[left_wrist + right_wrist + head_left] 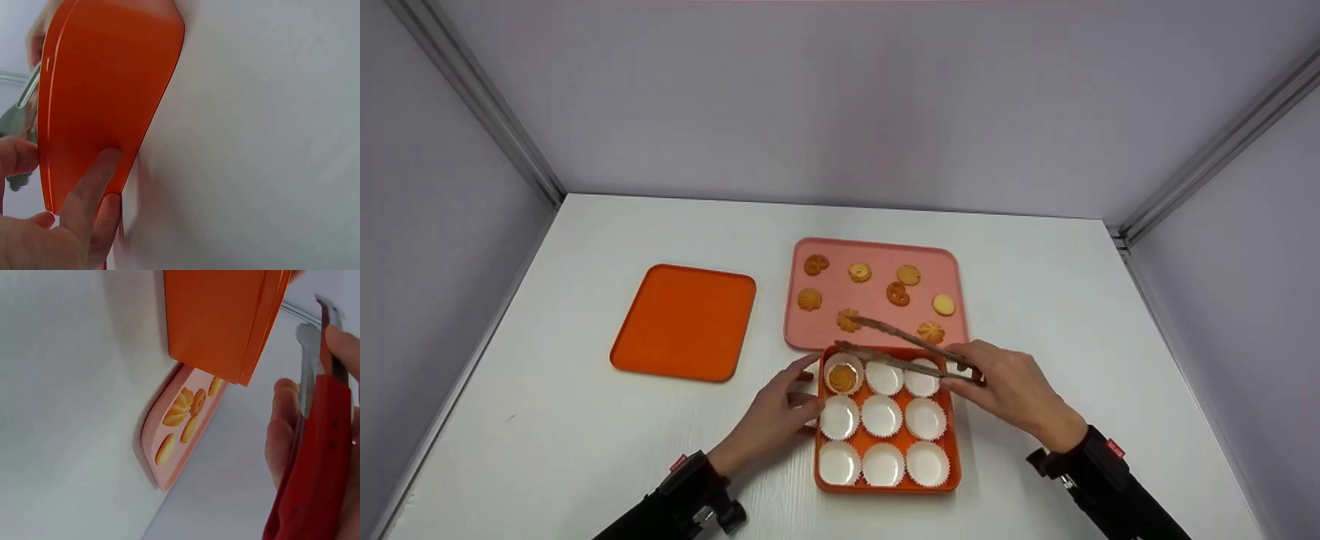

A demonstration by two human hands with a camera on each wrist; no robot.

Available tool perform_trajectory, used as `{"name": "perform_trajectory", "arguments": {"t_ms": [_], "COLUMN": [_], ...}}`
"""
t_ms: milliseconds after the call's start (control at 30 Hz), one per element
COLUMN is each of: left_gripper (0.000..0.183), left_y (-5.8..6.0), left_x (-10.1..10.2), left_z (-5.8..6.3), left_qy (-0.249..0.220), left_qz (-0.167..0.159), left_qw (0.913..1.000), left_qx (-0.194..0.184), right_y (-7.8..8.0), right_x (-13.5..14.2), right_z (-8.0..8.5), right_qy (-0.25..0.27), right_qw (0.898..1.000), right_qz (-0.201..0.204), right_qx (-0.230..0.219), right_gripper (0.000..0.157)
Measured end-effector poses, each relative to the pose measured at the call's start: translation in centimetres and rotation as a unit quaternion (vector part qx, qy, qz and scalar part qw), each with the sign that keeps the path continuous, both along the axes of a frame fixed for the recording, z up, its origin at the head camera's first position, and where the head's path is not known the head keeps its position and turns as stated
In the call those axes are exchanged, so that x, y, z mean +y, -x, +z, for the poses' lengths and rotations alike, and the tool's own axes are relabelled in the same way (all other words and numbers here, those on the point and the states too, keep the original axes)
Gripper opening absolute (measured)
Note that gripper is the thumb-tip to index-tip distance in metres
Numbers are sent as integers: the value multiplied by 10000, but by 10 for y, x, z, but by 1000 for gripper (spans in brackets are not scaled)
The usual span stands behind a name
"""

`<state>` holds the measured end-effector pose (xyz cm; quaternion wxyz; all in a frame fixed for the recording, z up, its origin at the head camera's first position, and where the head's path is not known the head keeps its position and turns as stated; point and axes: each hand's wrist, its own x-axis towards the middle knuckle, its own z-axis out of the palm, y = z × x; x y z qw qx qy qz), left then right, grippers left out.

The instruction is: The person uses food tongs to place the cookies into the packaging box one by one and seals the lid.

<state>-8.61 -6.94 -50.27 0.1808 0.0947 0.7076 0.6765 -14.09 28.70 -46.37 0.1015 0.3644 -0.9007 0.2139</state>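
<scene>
My right hand [1006, 382] holds a pair of tongs [315, 455] with red handles and metal arms, spread apart with nothing between the tips. In the head view the tips are at the near edge of the pink tray [877, 247], one overlapping a flower-shaped cookie [846, 322]. Beneath the tongs stands an orange box [885, 491] lined with white paper cups [883, 416] in rows. A swirled cookie [842, 378] sits in its far left cup. My left hand [772, 412] rests against the box's left side, fingertips on the wall and rim.
Several other cookies, among them a pretzel-shaped one [898, 293] and a pale round one [943, 304], lie spread on the pink tray behind the box. An orange lid [682, 322] lies flat to the left on the white table [547, 420]. Grey walls enclose the back and sides.
</scene>
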Motion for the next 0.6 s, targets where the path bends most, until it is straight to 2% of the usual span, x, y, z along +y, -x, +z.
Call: {"name": "perform_trajectory", "arguments": {"t_ms": [167,300,400,600], "left_gripper": [67,65,64,64], "left_y": [2,3,4,-1], "left_x": [0,1,2,2], "left_z": [-19,-21,-20,12], "left_qy": [191,219,171,88], "left_qz": [155,218,243,141], "left_qw": [9996,9995,9995,9999], "left_qx": [146,108,64,8], "right_y": [11,21,29,42], "right_x": [-4,-8,-11,-15], "right_z": [-2,-2,-4,-8], "right_qy": [17,-399,-713,-961], "right_qw": [9984,9948,9921,9889], "right_qz": [-439,-721,-865,-1135], "right_qx": [363,593,555,43], "right_gripper": [50,57,56,51]}}
